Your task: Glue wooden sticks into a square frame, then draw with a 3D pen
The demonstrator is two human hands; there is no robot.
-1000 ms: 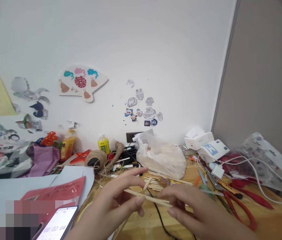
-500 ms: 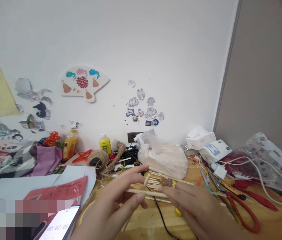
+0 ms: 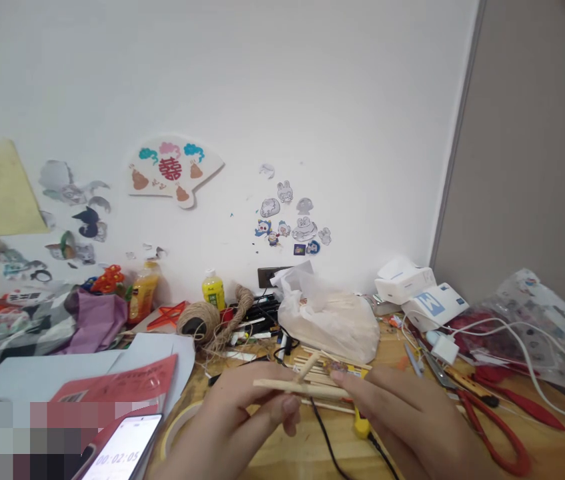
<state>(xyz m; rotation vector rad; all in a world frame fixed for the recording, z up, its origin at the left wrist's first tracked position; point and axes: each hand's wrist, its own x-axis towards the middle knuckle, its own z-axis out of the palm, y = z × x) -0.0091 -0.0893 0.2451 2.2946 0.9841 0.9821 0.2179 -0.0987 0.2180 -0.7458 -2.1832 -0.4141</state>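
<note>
In the middle of the head view, my left hand (image 3: 239, 420) is closed, pinching a pale wooden stick (image 3: 307, 387) between thumb and fingers. The stick lies nearly level, and a shorter stick (image 3: 309, 365) slants up from it, meeting it near my left fingertips. My right hand (image 3: 402, 410) is at the long stick's right end, its fingers closed over that end; the thumb is hidden. Behind both hands, several loose wooden sticks (image 3: 312, 375) lie on the table. A yellow tool (image 3: 361, 423) with a black cord sits partly behind my right hand.
A phone (image 3: 125, 448) showing a timer and a roll of tape (image 3: 178, 427) lie left. Twine (image 3: 201, 321), bottles and a white plastic bag (image 3: 329, 323) stand along the wall. Red-handled pliers (image 3: 505, 437), scissors (image 3: 437, 367) and a white cable (image 3: 517, 333) are at right.
The shorter stick has tilted further right, and my left forefinger has come down from its raised position. The view has shifted slightly; the yellow tool shows more.
</note>
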